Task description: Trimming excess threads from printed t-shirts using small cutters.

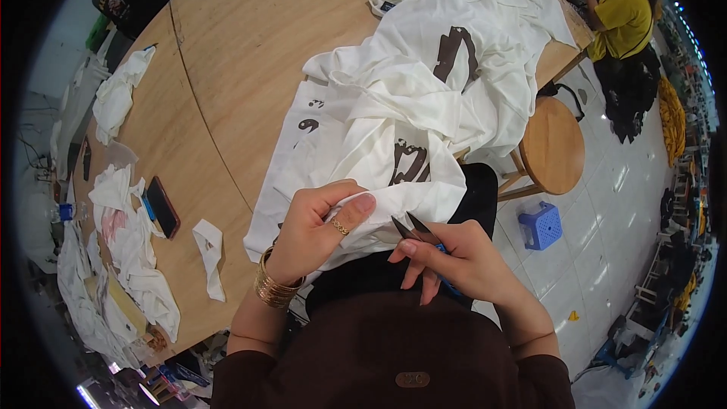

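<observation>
A white garment (379, 117) with dark brown printed shapes lies bunched across the table's right side and hangs over the edge onto my lap. My left hand (322, 223), with a ring and gold bangles at the wrist, pinches a folded edge of it between thumb and fingers. In my right hand (454, 257) are thread snips (415, 229), with dark pointed blades and a blue handle partly hidden by my fingers. Their blades stand apart, tips toward the cloth edge just right of my left thumb. Whether the tips touch the cloth, I cannot tell.
On the wooden table (219, 45) lie a dark phone (163, 206), a white cloth strip (210, 257) and white scraps (136, 257). A round wooden stool (551, 144) and blue plastic stool (541, 226) stand to the right. Beyond, a person in yellow (625, 19) handles white cloth.
</observation>
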`<state>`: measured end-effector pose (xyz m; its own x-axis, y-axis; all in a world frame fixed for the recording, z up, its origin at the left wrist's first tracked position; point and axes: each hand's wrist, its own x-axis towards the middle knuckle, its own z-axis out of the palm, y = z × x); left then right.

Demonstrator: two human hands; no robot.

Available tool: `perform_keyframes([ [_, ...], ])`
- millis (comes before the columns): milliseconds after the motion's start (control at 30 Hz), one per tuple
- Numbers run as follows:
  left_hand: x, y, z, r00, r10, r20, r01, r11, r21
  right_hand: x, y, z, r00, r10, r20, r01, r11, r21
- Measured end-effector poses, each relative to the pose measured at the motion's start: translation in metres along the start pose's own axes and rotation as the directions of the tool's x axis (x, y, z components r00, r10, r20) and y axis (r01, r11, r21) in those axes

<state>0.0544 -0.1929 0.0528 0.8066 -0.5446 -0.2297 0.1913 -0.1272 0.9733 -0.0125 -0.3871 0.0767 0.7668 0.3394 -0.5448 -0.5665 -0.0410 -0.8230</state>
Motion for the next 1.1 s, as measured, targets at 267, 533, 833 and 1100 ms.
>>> perform_keyframes([
  [267, -0.001, -0.001, -0.001, 1.0, -0.011, 0.023, 0.011, 1.0, 0.008, 0.005, 0.006, 0.0, 0.999, -0.037, 0.016, 0.036, 0.999, 0.033],
  [533, 0.001, -0.001, 0.001, 0.998, -0.028, 0.051, 0.029, 1.0, -0.004, 0.014, 0.01, -0.002, 0.995, -0.073, 0.065, 0.053, 0.962, 0.268],
  [833, 0.0, -0.002, 0.002, 0.996, -0.075, 0.04, 0.076, 0.997, -0.006, 0.017, 0.019, 0.0, 0.684, -0.628, -0.37, 0.479, 0.77, -0.421],
  [1100, 0.0, -0.003, 0.0, 1.0, -0.005, 0.028, 0.003, 0.998, 0.061, 0.029, 0.024, -0.008, 0.435, -0.855, -0.283, 0.448, 0.478, -0.755],
])
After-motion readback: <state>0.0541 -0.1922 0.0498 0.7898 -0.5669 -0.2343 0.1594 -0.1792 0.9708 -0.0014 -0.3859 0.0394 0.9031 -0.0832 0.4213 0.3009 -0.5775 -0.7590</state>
